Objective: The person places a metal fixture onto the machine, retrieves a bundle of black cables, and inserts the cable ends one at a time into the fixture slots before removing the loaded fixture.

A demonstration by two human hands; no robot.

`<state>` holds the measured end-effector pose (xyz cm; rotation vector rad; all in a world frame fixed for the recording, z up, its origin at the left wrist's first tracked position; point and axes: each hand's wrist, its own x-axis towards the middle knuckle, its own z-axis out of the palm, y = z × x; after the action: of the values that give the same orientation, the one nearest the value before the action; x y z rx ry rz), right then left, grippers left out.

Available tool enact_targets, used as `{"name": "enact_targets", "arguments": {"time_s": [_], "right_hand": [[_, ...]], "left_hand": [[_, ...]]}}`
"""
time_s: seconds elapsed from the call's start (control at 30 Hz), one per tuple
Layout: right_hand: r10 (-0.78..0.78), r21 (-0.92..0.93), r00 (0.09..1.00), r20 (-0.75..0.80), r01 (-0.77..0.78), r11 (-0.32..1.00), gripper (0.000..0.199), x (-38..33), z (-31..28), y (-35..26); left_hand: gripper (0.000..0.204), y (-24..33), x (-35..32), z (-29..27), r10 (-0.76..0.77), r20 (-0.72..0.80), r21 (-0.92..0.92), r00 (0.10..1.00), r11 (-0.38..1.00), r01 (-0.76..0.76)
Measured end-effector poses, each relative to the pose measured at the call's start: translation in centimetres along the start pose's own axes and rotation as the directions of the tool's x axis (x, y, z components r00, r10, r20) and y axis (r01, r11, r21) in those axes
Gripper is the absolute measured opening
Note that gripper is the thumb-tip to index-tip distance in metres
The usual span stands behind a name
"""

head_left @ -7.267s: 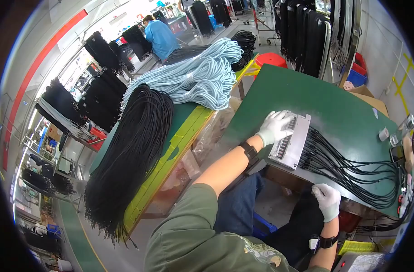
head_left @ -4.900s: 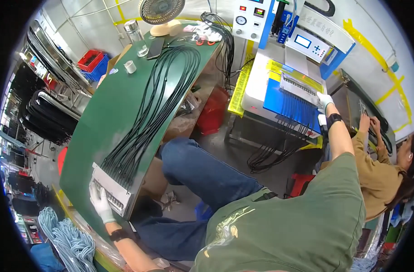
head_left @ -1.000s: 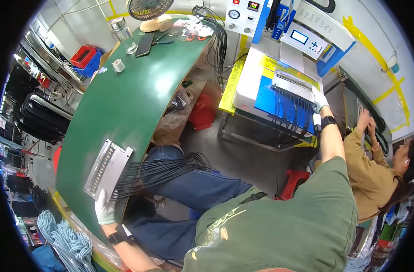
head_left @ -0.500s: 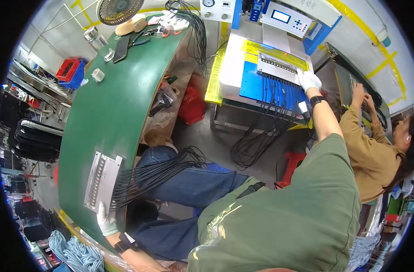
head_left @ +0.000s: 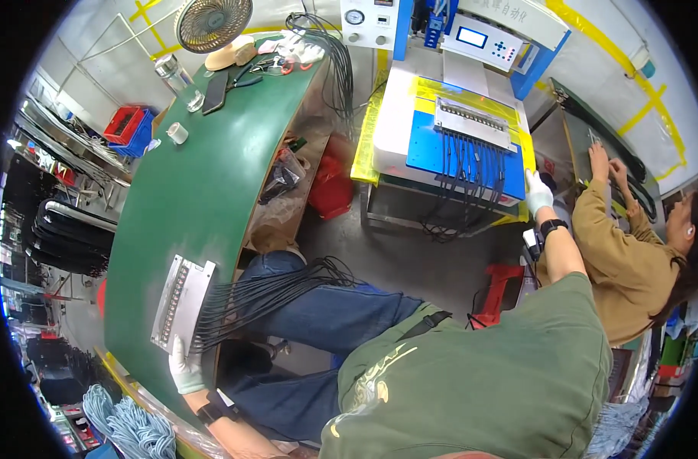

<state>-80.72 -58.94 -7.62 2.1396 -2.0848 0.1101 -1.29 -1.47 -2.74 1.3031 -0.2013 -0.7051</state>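
Two gloved hands are far apart. At the lower left of the frame, the left hand (head_left: 185, 367) has its grip pinched on the near end of a flat metal bar (head_left: 180, 303) with a row of holes. This bar lies on the green worktop (head_left: 203, 176), and a bunch of black cables (head_left: 272, 289) runs from it off the worktop edge, over the person's blue trousers. At the right of the frame, the right hand (head_left: 538, 192) rests on the corner of the blue and white machine (head_left: 456, 130). Its fingers look spread flat there. A second metal bar (head_left: 471, 122) sits on the blue plate of the machine, with black cables (head_left: 463, 183) hanging down from it. At the far right, another person in a tan top (head_left: 624, 252) reaches up to a dark panel. A fan (head_left: 213, 21) stands at the top left of the frame.
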Motion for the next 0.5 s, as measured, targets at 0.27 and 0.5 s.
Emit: {"name": "enact_targets", "arguments": {"time_s": [0.27,0.5], "right_hand": [[-0.108,0.255,0.938,-0.330,0.199,0.946,0.044,7.8,-11.3,-13.4],[-0.735,0.964,0.627,0.258,-0.117,0.239,0.027,4.0,-12.5,-45.1]], "left_hand": [[0.049,-0.5,-2.8,-3.4,0.301,-0.092,0.503,0.949,0.837,-0.217],[0.082,2.2,-4.8,5.8,0.395,-0.043,0.660,0.918,0.701,-0.270]]}}
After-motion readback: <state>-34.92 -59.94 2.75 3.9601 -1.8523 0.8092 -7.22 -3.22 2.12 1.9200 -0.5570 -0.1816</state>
